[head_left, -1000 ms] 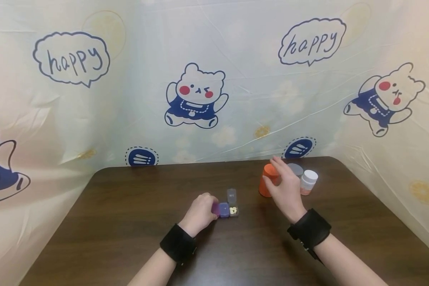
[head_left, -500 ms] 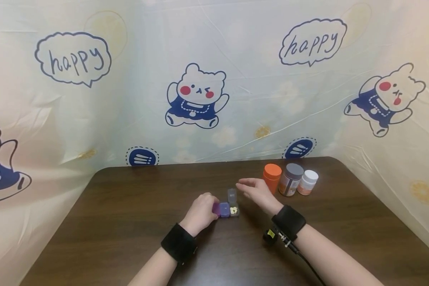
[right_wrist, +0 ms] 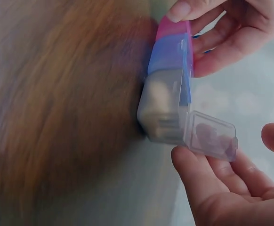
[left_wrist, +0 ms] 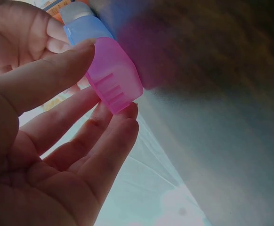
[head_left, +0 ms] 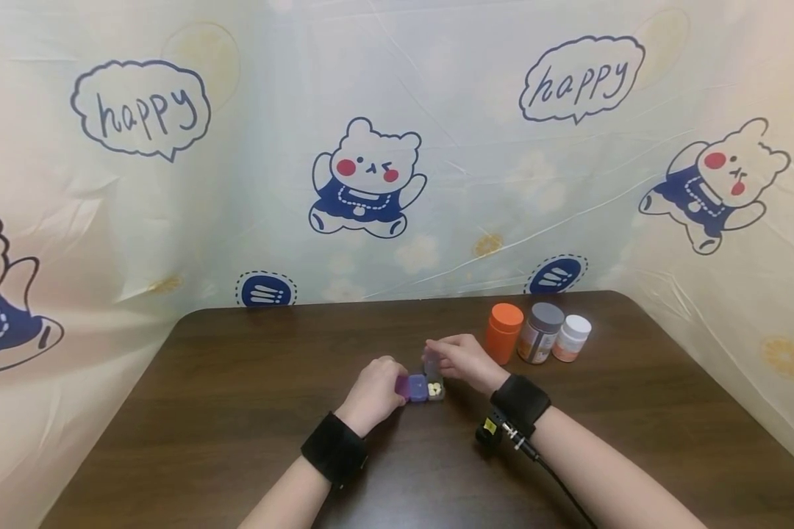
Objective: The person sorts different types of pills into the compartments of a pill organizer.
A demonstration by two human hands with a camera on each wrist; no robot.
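The pink-blue-clear pillbox (head_left: 419, 388) has one lid (right_wrist: 212, 129) raised.

Brown wood-grain table (head_left: 251, 353) lay at six o'clock, pale sheet (head_left: 463, 154) hung behind, "happy" bubbles (head_left: 142, 110) showed at ten and two.

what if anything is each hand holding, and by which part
Left hand grips the pill box by its pink end compartment; right hand holds nothing, fingers at the open clear lid.
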